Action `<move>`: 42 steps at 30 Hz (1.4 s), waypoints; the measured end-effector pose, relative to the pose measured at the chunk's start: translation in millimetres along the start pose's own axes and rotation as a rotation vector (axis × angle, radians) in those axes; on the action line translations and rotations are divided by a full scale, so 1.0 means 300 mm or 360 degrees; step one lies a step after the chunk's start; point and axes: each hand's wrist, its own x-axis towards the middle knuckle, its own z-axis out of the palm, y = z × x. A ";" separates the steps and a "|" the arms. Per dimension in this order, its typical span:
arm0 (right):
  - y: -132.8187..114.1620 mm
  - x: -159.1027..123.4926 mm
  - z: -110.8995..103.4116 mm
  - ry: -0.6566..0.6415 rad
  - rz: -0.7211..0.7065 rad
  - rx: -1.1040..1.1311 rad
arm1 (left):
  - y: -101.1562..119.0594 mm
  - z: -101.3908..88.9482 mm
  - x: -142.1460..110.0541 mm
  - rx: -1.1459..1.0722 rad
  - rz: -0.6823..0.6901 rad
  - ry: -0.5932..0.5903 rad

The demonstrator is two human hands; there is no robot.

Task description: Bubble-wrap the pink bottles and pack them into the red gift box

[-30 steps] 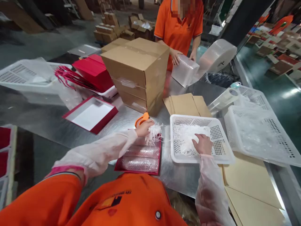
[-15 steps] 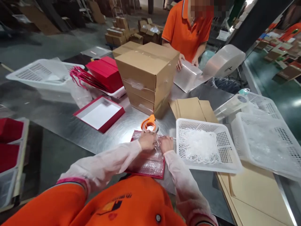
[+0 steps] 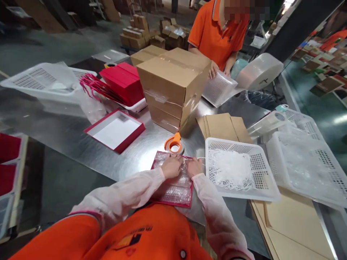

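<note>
My left hand (image 3: 170, 167) and my right hand (image 3: 193, 167) rest side by side, knuckles up and fingers curled down, on a red box (image 3: 173, 189) filled with bubble-wrapped items. Between the two hands lies a small tuft of white shredded filler. What the fingers hold is hidden. An orange tape dispenser (image 3: 173, 143) sits just beyond the box. A white perforated basket (image 3: 267, 187) holding more white shredded filler (image 3: 230, 169) stands right of my right hand.
A stack of brown cartons (image 3: 170, 83), flat cardboard sheets (image 3: 221, 124), an open red lid (image 3: 115, 130), red bags (image 3: 119, 85) and more white baskets (image 3: 306, 162) crowd the metal table. Across it a person in orange (image 3: 219, 34) handles bubble wrap (image 3: 219, 88) beside a large roll (image 3: 258, 70).
My right hand left the white basket and joined my left hand on the red box. Both hands have since shifted slightly nearer to me on the bubble wrap.
</note>
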 end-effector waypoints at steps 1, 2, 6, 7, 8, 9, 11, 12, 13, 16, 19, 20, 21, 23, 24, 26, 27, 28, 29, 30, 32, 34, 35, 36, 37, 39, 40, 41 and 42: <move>0.009 -0.003 -0.010 -0.0008 -0.0008 0.0007 | -0.003 0.004 -0.010 0.0003 0.0032 0.0015; 0.023 -0.008 -0.025 0.0006 -0.0010 0.0013 | -0.005 0.009 -0.012 0.0007 0.0071 -0.0002; 0.107 -0.040 -0.092 0.0115 0.0131 -0.0074 | -0.008 0.042 0.039 0.0041 0.0154 -0.0134; 0.127 -0.049 -0.101 0.0102 0.0158 -0.0107 | -0.009 0.048 0.054 0.0048 0.0144 -0.0134; 0.142 -0.060 -0.103 0.0064 0.0164 -0.0132 | -0.010 0.052 0.065 0.0051 0.0139 -0.0124; 0.151 -0.072 -0.098 0.0013 0.0151 -0.0146 | -0.011 0.053 0.072 0.0052 0.0140 -0.0107; 0.147 -0.108 -0.070 -0.0038 0.0143 -0.0156 | -0.015 0.051 0.071 0.0057 0.0149 -0.0082; 0.134 -0.132 -0.049 -0.0023 0.0179 -0.0154 | -0.016 0.048 0.065 0.0061 0.0157 -0.0067; 0.112 -0.157 -0.024 0.0012 0.0237 -0.0141 | -0.016 0.045 0.057 0.0066 0.0165 -0.0053; 0.005 -0.231 0.055 0.0090 0.0386 -0.0055 | -0.006 0.036 0.032 0.0094 0.0177 0.0043; -0.137 -0.284 0.125 0.0012 0.0407 0.0022 | 0.019 0.045 0.022 0.0135 0.0321 0.0159; -0.182 -0.300 0.142 -0.0020 0.0418 0.0033 | 0.028 0.053 0.024 0.0152 0.0412 0.0147; -0.222 -0.319 0.155 -0.0055 0.0444 0.0039 | 0.037 0.063 0.026 0.0174 0.0495 0.0103; -0.272 -0.369 0.163 -0.0146 0.0459 0.0070 | 0.054 0.083 0.031 0.0224 0.0586 -0.0015; -0.277 -0.399 0.156 -0.0193 0.0419 0.0108 | 0.063 0.091 0.031 0.0248 0.0590 -0.0045; -0.233 -0.458 0.124 -0.0232 0.0239 0.0224 | 0.084 0.100 0.019 0.0276 0.0562 -0.0031; -0.182 -0.480 0.100 -0.0210 0.0160 0.0283 | 0.097 0.101 0.006 0.0278 0.0568 -0.0010; -0.114 -0.493 0.073 -0.0158 0.0129 0.0330 | 0.112 0.102 -0.011 0.0276 0.0592 0.0011; -0.031 -0.495 0.044 -0.0093 0.0191 0.0358 | 0.129 0.101 -0.031 0.0270 0.0629 0.0027; 0.063 -0.486 0.018 -0.0009 0.0373 0.0361 | 0.147 0.101 -0.052 0.0260 0.0675 0.0036; 0.260 -0.441 -0.020 0.0175 0.0870 0.0321 | 0.183 0.098 -0.091 0.0224 0.0758 0.0044; 0.432 -0.381 -0.032 0.0304 0.1130 0.0283 | 0.215 0.090 -0.113 0.0177 0.0790 0.0046; 0.498 -0.353 -0.028 0.0340 0.1180 0.0282 | 0.230 0.084 -0.117 0.0158 0.0792 0.0043; 0.550 -0.331 -0.020 0.0369 0.1205 0.0287 | 0.242 0.075 -0.115 0.0145 0.0786 0.0040; 0.590 -0.315 -0.010 0.0400 0.1219 0.0293 | 0.254 0.066 -0.110 0.0137 0.0772 0.0039; 0.640 -0.299 0.010 0.0489 0.1300 0.0290 | 0.274 0.048 -0.093 0.0122 0.0747 0.0038; 0.658 -0.298 0.018 0.0533 0.1390 0.0304 | 0.283 0.041 -0.085 0.0108 0.0742 0.0042; 0.674 -0.300 0.022 0.0560 0.1497 0.0340 | 0.292 0.038 -0.077 0.0089 0.0745 0.0048; 0.691 -0.305 0.022 0.0566 0.1596 0.0399 | 0.299 0.037 -0.071 0.0065 0.0756 0.0056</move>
